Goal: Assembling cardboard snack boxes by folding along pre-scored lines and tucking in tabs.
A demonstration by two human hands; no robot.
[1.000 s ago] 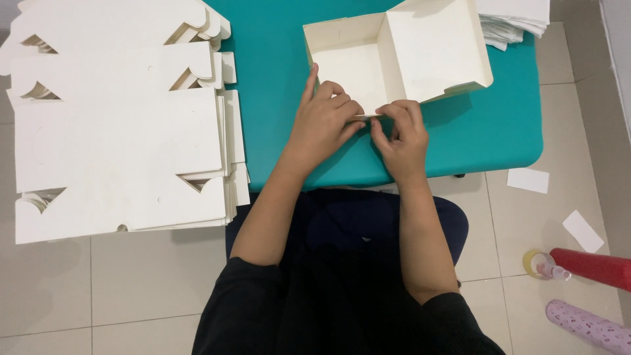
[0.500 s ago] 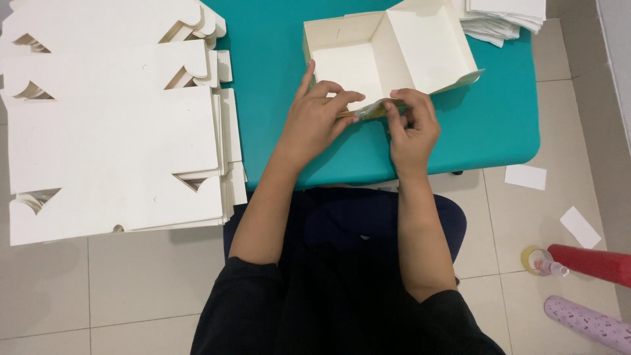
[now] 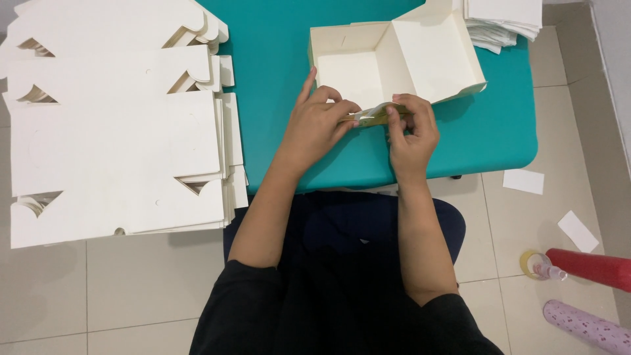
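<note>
A half-folded cream cardboard box (image 3: 394, 62) lies on the teal table (image 3: 276, 85), its tray open upward and its lid panel slanting to the right. My left hand (image 3: 319, 125) pinches the box's near wall flap (image 3: 373, 116) from the left, index finger stretched along the tray's corner. My right hand (image 3: 411, 131) grips the same flap from the right, fingers curled over its edge. The flap is bent inward between both hands.
A big stack of flat die-cut box blanks (image 3: 118, 125) covers the table's left side and overhangs it. More blanks (image 3: 503, 20) sit at the far right corner. On the tiled floor lie paper scraps (image 3: 524, 181), a tape roll (image 3: 534, 264), a red tube (image 3: 591, 268) and a pink roll (image 3: 588, 327).
Both hands have shifted slightly up toward the box, and the near flap has been folded further up and inward. The box has turned a little.
</note>
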